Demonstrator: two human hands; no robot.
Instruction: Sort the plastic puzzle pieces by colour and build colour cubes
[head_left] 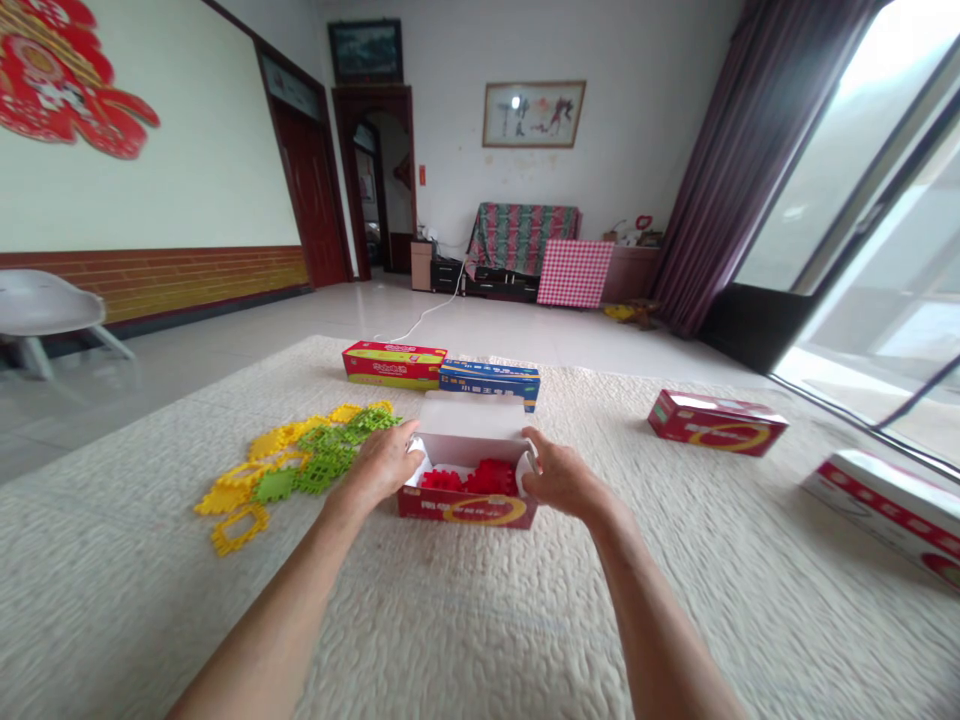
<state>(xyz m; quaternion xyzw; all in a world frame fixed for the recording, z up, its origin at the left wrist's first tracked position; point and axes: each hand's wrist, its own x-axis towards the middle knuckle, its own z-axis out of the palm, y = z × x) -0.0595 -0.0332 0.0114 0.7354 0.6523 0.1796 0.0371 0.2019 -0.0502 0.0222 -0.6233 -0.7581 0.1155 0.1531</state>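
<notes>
A dark red cardboard box (469, 508) stands on the quilted cover in front of me, its white-lined lid (472, 415) raised at the far side. Inside lie red plastic interlocking pieces (487, 477). My left hand (386, 460) grips the box's left end by the side flap, thumb towards the opening. At the opposite end my right hand (559, 475) holds the right side flap in the same way. Some of the fingers are hidden behind the box ends. Yellow pieces (240, 490) and green pieces (330, 450) lie spread to the left of my left hand.
Behind the open box stand a red and yellow box (394, 365) and a blue box (489, 380). Off to the right are a closed red box (718, 422) and a white and red box (892, 505). A white chair (49, 305) is at far left.
</notes>
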